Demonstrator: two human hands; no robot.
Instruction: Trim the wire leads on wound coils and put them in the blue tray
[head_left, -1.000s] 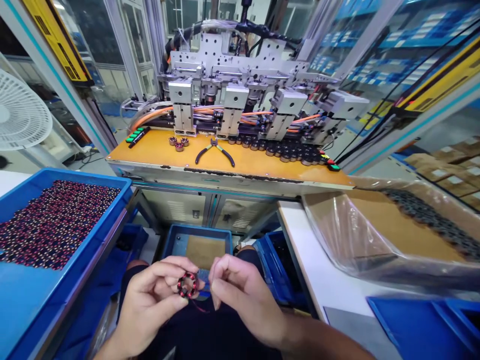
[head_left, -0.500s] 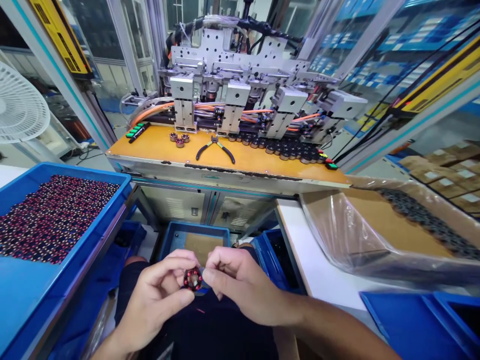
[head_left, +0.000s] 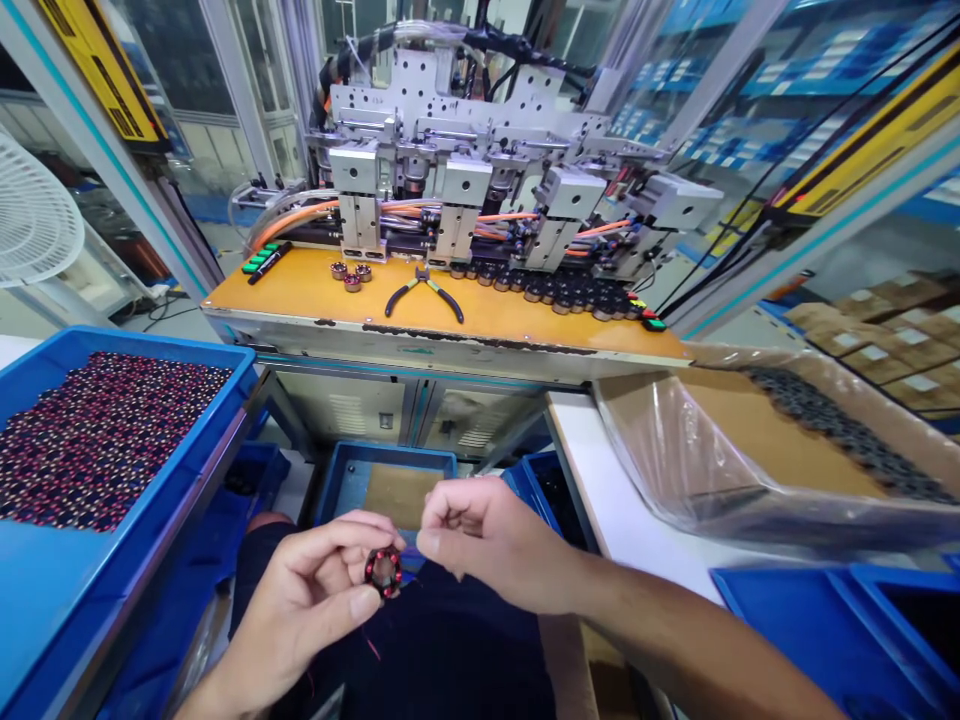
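Between the thumb and fingertips of my left hand [head_left: 311, 595] is a small ring-shaped motor stator [head_left: 395, 580], dark with red wire windings, its open centre turned toward me. My right hand [head_left: 499, 545] is closed in a pinch just to the right of the stator and apart from it. Whatever its fingertips grip is too fine to make out. A thin red wire end [head_left: 373, 648] shows below the stator against the dark clothing on my lap.
A blue tray [head_left: 247, 370] full of stators stands at left. On the orange bench [head_left: 300, 305] lie cutting pliers [head_left: 425, 285], several loose stators and a row of dark parts [head_left: 555, 290], before a machine [head_left: 465, 185]. At right is a plastic-lined carton [head_left: 705, 440] holding dark parts.
My right hand has drawn away from the stator, a little up and to the right. My left hand still holds the stator, turned slightly and a bit lower. The view has shifted slightly.
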